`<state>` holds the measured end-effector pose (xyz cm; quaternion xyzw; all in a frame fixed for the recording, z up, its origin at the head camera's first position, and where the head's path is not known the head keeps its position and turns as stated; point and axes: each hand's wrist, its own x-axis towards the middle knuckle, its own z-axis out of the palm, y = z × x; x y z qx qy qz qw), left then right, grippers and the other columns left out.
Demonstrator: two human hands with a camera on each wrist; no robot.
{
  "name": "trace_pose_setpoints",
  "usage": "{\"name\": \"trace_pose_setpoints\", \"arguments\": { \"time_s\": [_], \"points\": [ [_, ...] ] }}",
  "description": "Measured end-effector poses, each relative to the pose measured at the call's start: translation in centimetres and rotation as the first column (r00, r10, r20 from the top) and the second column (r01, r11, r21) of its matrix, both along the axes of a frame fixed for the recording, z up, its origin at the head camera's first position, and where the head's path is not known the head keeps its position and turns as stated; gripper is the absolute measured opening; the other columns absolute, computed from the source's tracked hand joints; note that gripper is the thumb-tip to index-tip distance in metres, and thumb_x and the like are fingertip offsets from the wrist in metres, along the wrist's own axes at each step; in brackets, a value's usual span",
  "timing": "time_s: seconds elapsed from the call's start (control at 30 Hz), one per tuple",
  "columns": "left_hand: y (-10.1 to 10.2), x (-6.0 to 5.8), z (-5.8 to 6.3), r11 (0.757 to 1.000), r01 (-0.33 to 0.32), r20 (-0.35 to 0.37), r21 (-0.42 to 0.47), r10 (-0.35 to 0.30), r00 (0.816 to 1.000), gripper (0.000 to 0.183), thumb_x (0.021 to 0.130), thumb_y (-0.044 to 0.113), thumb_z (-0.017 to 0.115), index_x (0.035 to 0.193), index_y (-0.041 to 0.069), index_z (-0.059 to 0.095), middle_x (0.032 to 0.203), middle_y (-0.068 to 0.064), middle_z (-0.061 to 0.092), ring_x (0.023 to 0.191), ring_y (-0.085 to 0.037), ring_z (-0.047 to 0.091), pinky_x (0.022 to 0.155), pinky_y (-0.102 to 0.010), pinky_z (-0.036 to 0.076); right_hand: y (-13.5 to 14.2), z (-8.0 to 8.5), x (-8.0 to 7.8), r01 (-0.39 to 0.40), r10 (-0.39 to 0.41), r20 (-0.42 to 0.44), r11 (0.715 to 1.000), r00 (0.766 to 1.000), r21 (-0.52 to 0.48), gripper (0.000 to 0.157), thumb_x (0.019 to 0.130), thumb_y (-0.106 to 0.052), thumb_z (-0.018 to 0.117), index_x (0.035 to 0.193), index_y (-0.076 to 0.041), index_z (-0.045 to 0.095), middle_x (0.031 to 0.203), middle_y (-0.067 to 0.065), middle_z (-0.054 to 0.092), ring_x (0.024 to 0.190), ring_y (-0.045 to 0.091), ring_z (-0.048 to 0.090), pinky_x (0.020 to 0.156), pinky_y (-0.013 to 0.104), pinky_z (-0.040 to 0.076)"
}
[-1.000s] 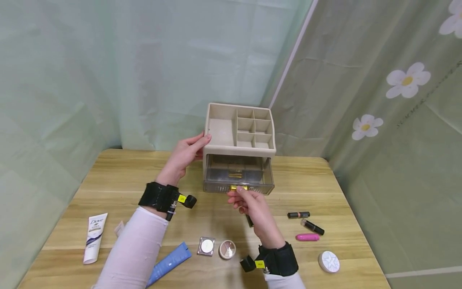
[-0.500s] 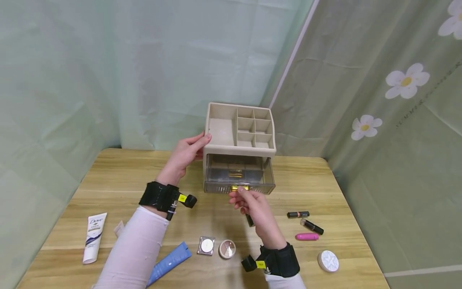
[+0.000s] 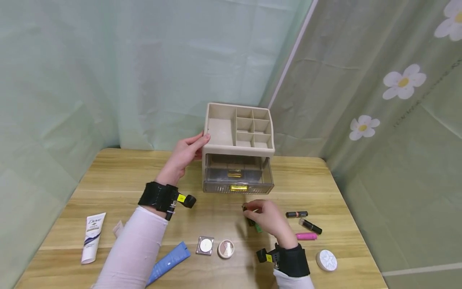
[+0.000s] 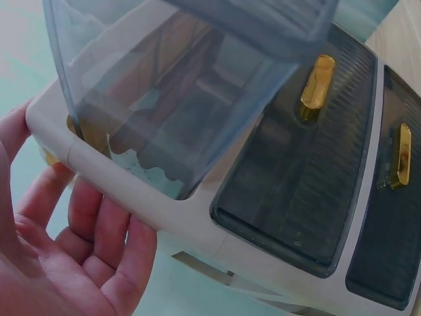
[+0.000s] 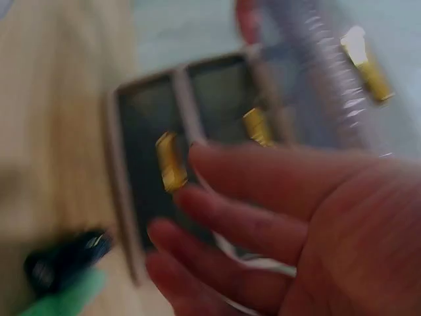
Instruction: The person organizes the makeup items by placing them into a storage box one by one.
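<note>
A cream makeup organizer [image 3: 221, 134] with open compartments on top stands at the back of the table. Its clear top drawer [image 3: 220, 187] is pulled out, with a gold handle on the front. My left hand [image 3: 182, 156] grips the organizer's left side, thumb near the top edge, fingers bent behind the side wall in the left wrist view. In front of the drawer, my right hand [image 3: 268, 218] hovers with loosely bent fingers, fingertips right at a small black tube [image 3: 250, 221]. A green item [image 3: 258, 228] lies beside that tube, partly hidden by the hand.
To the right lie black lipsticks [image 3: 296, 214], a pink tube [image 3: 306, 236] and a round white compact [image 3: 327, 260]. Nearer the front are a square compact [image 3: 205, 245], a round palette [image 3: 226, 249] and a blue tube [image 3: 169, 261]. A white Dove tube [image 3: 93, 238] lies left.
My right hand has let go of the top drawer's gold handle and moved down and right to the black tube. The left hand and the drawer stay as they were.
</note>
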<state>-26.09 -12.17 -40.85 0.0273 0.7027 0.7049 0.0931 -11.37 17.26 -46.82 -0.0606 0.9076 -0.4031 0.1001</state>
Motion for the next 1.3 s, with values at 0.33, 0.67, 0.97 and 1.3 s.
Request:
{"name": "trace_pose_setpoints", "arguments": {
  "time_s": [0.33,0.67,0.97,1.3],
  "points": [
    [0.0,0.2,0.0,1.0,-0.008,0.003,-0.016,0.008,1.0,0.07,0.1,0.056,0.072,0.158,0.02,0.053,0.125,-0.013,0.072,0.102,-0.018,0.066,0.1,-0.044,0.052,-0.5,-1.7,-0.7,0.093,-0.085,-0.039,0.954,0.996,0.286,0.016,0.09,-0.02,0.084,0.1,-0.009,0.08,0.082,-0.002,0.07,0.068,0.013,0.06,0.06,0.034,0.049],
    [-0.4,0.3,-0.2,1.0,-0.006,-0.002,-0.031,0.006,1.0,0.07,0.1,0.055,0.072,0.157,0.019,0.054,0.12,-0.01,0.074,0.1,-0.017,0.067,0.096,-0.038,0.054,-2.5,-2.9,-1.5,0.169,-0.054,-0.238,0.854,0.97,0.492,0.032,0.086,-0.02,0.086,0.065,-0.017,0.062,0.07,-0.002,0.063,0.061,0.017,0.057,0.05,0.038,0.045],
    [-0.6,0.4,-0.1,0.999,-0.005,-0.001,-0.039,0.005,1.0,0.073,0.1,0.058,0.07,0.159,0.018,0.052,0.132,-0.018,0.071,0.106,-0.019,0.067,0.102,-0.043,0.053,-3.7,-3.8,-1.7,0.159,-0.04,-0.23,0.835,0.972,0.527,0.043,0.083,-0.021,0.088,0.061,-0.018,0.051,0.064,-0.001,0.054,0.058,0.02,0.055,0.047,0.04,0.043],
    [-0.5,0.3,-0.4,0.999,0.0,-0.016,-0.037,0.0,1.0,0.071,0.1,0.056,0.071,0.157,0.017,0.054,0.126,-0.015,0.073,0.101,-0.017,0.069,0.098,-0.041,0.056,-4.3,-4.1,-1.5,0.118,-0.035,-0.162,0.832,0.986,0.542,0.043,0.084,-0.027,0.088,0.061,-0.018,0.053,0.061,-0.002,0.054,0.057,0.02,0.054,0.047,0.041,0.043]
  ]
}}
